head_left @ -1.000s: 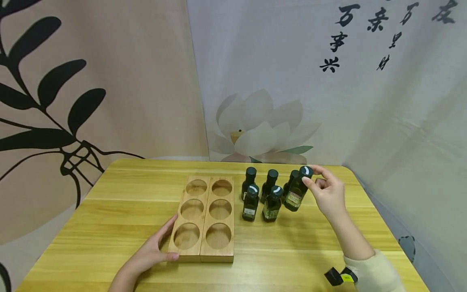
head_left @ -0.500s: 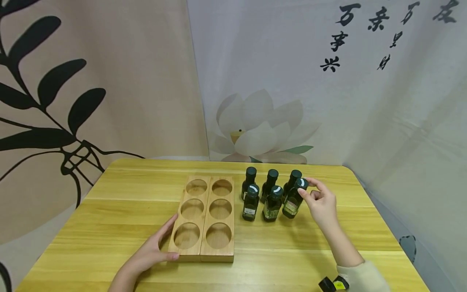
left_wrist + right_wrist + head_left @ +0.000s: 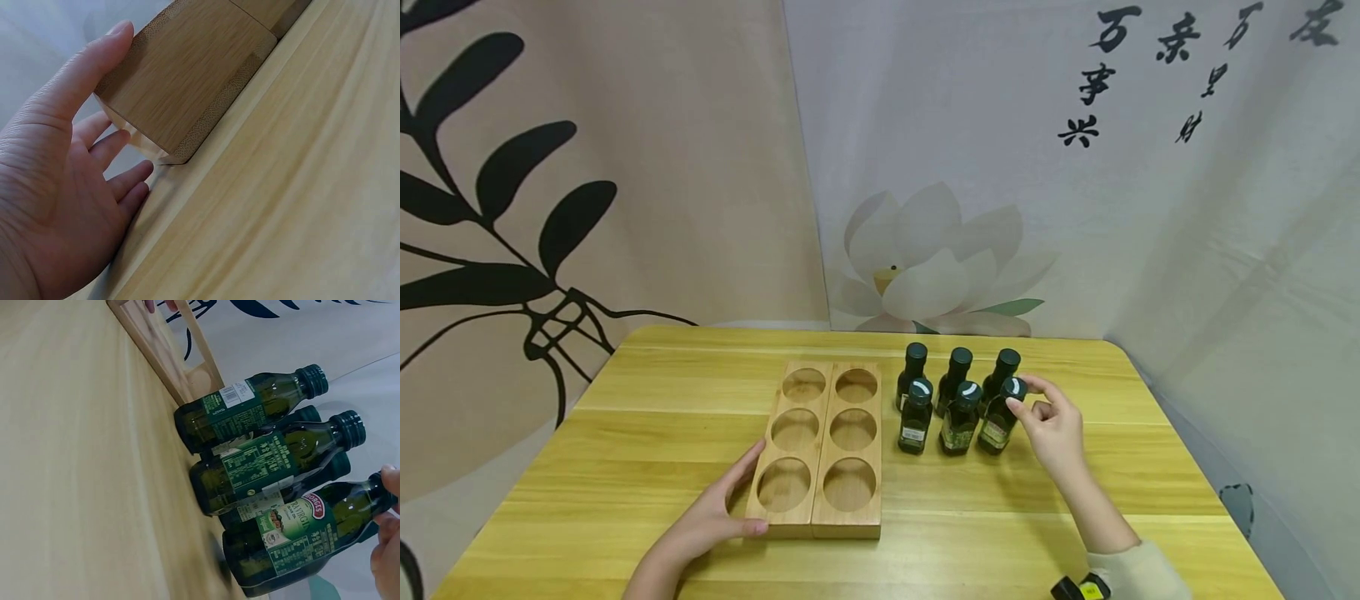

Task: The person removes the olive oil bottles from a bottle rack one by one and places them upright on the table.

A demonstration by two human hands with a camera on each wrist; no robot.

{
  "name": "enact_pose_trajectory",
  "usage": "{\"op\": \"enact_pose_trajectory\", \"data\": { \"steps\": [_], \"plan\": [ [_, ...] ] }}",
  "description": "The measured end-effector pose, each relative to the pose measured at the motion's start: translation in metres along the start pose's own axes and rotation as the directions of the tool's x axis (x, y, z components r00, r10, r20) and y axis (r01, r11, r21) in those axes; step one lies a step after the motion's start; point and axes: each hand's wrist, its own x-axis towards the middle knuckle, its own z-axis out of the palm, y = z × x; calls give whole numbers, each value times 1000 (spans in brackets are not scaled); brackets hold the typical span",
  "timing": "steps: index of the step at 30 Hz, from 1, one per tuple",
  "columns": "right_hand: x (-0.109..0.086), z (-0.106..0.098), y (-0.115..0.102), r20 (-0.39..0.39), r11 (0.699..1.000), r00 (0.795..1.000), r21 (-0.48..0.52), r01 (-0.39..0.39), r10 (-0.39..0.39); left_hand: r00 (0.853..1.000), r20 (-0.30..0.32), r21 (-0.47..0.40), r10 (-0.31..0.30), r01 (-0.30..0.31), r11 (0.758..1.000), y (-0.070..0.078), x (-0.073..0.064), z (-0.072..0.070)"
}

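My right hand (image 3: 1054, 429) pinches the dark cap of a small green olive oil bottle (image 3: 995, 429) between thumb and fingers. In the right wrist view this bottle (image 3: 290, 534) hangs tilted, its base close over the table, beside another olive oil bottle (image 3: 265, 462). Two wooden holders (image 3: 846, 532) lie side by side on the table, each with three round recesses with nothing in them. My left hand (image 3: 718, 508) rests against the left holder, fingers spread along its side and thumb at the front corner. The left wrist view shows the thumb on its upper edge.
Several more olive oil bottles (image 3: 957, 429) stand in two rows right of the holders, close to the held one. The yellow wood table (image 3: 625, 417) ends at a printed cloth backdrop (image 3: 715, 167). A dark band with a yellow tag (image 3: 1092, 590) sits on the right wrist.
My right hand has lowered the olive oil bottle and brought it left and nearer, to the right end of the front row. The left hand and the holders have stayed put.
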Motion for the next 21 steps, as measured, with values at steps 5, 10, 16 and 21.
{"op": "enact_pose_trajectory", "data": {
  "steps": [5, 10, 16, 21],
  "plan": [
    [-2, 0, 2, -4, 1000, 1000, -28, -15, 14, 1000, -1, 0, -12, 12, 1000, 1, 0, 1],
    [-2, 0, 15, -3, 999, 999, -24, -36, 36, 1000, 3, -9, -18, 18, 1000, 2, 0, 1],
    [-1, 0, 42, -15, 998, 998, -5, -57, 56, 1000, 1, 1, -2, 2, 1000, 2, 1, 0],
    [-2, 1, 47, -17, 1000, 1000, 2, -15, 15, 1000, 10, -8, 4, -3, 1000, 1, 1, 0]
  ]
}}
